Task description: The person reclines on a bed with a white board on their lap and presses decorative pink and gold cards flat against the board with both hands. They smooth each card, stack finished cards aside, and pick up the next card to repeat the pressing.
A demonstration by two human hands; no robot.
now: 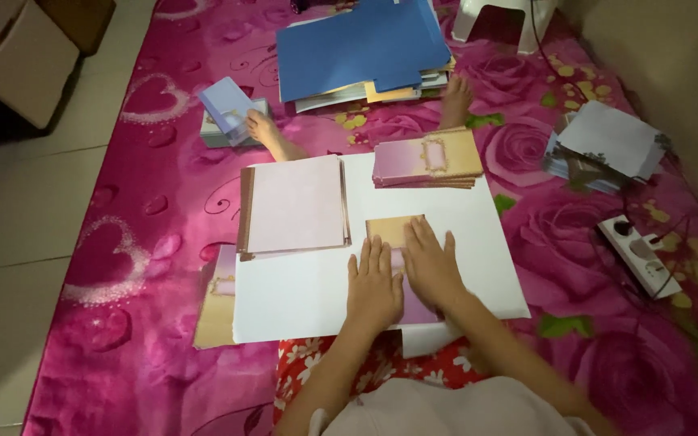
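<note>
The card, tan at its far end and pink nearer, lies on the white sheet near that sheet's near edge, right of middle. Both hands press flat on it, fingers straight and close together, gripping nothing: the left hand covers its near left part, the right hand lies across its right side, thumbs touching.

On the sheet's far left corner sits a stack of pale pink sheets; at its far right corner lies a pile of folded cards with a framed panel on top. A tan card pokes out from under the sheet's left edge.

Beyond, on the pink rose mat, two bare feet flank blue folders. White papers and a power strip lie towards the mat's right edge.
</note>
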